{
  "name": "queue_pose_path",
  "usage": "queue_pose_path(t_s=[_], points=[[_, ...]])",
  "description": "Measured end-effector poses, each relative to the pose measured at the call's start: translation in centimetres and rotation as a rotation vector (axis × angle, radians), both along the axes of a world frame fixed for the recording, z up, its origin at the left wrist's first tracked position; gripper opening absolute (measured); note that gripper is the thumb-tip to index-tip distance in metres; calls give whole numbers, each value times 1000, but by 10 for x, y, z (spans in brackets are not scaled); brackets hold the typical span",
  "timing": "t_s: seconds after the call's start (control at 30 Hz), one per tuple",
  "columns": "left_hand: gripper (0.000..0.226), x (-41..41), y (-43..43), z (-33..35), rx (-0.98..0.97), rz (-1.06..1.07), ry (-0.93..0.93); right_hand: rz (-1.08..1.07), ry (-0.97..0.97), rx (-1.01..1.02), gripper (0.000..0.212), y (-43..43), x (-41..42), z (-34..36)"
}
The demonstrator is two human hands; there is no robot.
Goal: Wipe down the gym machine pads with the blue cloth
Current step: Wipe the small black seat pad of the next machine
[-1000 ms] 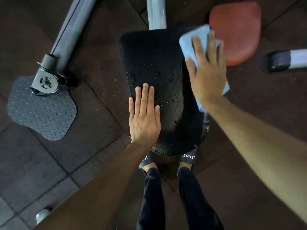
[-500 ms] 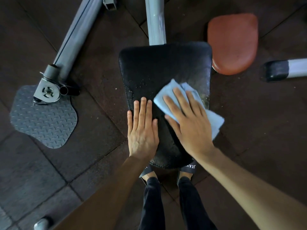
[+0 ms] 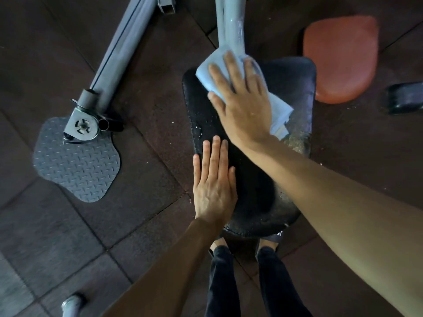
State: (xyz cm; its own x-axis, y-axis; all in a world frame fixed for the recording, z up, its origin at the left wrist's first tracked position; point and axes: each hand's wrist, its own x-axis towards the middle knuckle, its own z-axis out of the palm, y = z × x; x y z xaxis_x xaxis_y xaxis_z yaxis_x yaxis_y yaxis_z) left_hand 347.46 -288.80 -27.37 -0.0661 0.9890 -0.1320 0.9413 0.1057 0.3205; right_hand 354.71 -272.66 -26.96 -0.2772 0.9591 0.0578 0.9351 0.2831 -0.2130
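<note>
A black padded seat [image 3: 295, 92] fills the middle of the view, with water droplets near its left edge. My right hand [image 3: 242, 101] presses the light blue cloth [image 3: 208, 74] flat onto the pad's far left corner; a folded end of the cloth sticks out to the right of my wrist. My left hand [image 3: 214, 181] lies flat, fingers together, on the pad's near left edge, holding nothing.
A grey metal post [image 3: 231, 21] rises behind the pad. A red-orange pad [image 3: 341, 58] sits at the far right, with a black-capped bar [image 3: 405, 97] beside it. A grey frame tube [image 3: 121, 51] ends on a tread-plate foot [image 3: 77, 165] at left. My legs stand below the pad on dark floor tiles.
My right hand has slid the cloth from the pad's right far corner, through its middle, up to the far left corner. The left hand has stayed flat on the pad.
</note>
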Motion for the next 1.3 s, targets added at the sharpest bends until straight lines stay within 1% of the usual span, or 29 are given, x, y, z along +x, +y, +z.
queue_pose_path(t_s=[0.1,0.13,0.17,0.2,0.27,0.3,0.37,0.43,0.53,0.57,0.63,0.7,0.8,0.93,1.0,1.1,1.3], points=[[52,0,0,2,2,3,-16,147,23,-33,49,-7,-1,4],[52,0,1,3,-3,6,-40,189,68,-64,49,-6,3,9],[51,0,2,6,-8,16,-76,200,151,-116,50,-4,7,16],[51,1,4,11,-7,36,-113,162,258,-178,50,-1,14,22],[49,5,15,23,32,118,-157,-25,429,-251,47,6,38,32],[48,9,25,30,64,171,-164,-131,443,-242,46,7,53,33],[48,23,56,41,117,274,-177,-285,406,-246,44,4,83,30],[52,40,96,47,83,382,-189,-316,413,-329,44,-3,101,24],[64,69,153,42,-100,600,-171,-255,489,-392,46,-5,109,17],[68,77,166,37,-138,661,-151,-254,521,-397,46,-4,110,17],[71,85,178,26,-138,709,-69,-270,554,-414,48,-3,111,17],[69,84,176,17,-89,656,26,-270,558,-435,48,-5,113,16],[64,65,166,8,1,461,104,-238,514,-432,49,-7,112,15],[61,25,160,2,79,151,122,-224,329,-350,51,-19,104,12],[60,8,156,2,100,42,118,-221,238,-314,52,-32,99,10],[58,-4,148,3,114,-13,149,-227,164,-276,52,-55,98,7],[56,-8,105,6,82,8,138,-204,121,-229,52,-94,106,-1]])
